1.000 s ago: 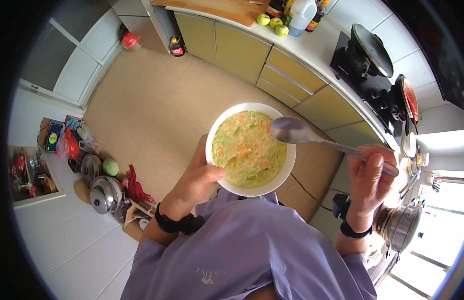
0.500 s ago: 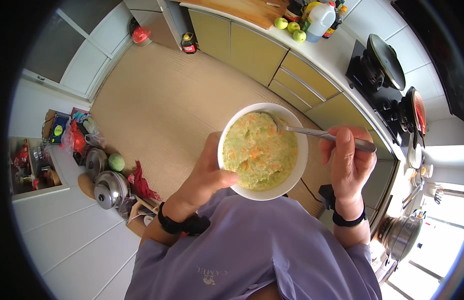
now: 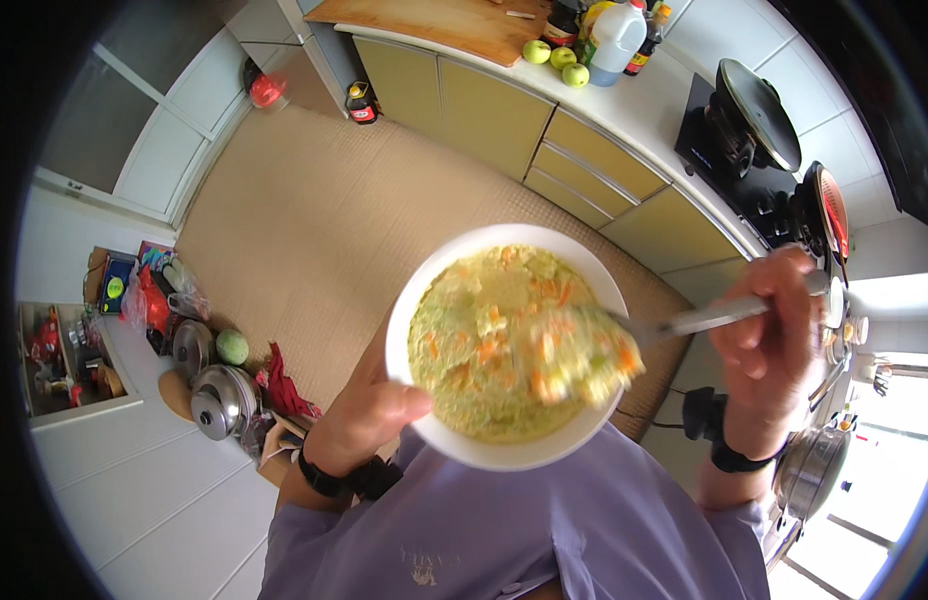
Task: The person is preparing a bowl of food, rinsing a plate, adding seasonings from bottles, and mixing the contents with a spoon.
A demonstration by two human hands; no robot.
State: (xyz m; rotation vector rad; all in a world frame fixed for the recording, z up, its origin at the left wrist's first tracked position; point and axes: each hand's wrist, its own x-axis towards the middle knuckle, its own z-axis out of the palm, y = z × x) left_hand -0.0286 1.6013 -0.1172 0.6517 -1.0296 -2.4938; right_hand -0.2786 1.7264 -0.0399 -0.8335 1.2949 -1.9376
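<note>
Cupping the white bowl (image 3: 504, 455) from below, the left hand (image 3: 369, 425) steadies it while right hand (image 3: 774, 340) fingers, closed, hold the loaded spoon (image 3: 674, 322) over it.

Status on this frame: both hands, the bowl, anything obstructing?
Left hand grips white bowl at its rim. Right hand holds spoon, loaded with food above the bowl. Nothing in the way.

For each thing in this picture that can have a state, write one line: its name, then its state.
white bowl: full of yellow-green mash, held up by left hand
spoon: loaded, over the bowl, gripped by right hand
cabinet drawers: shut
pan: lid on
</note>
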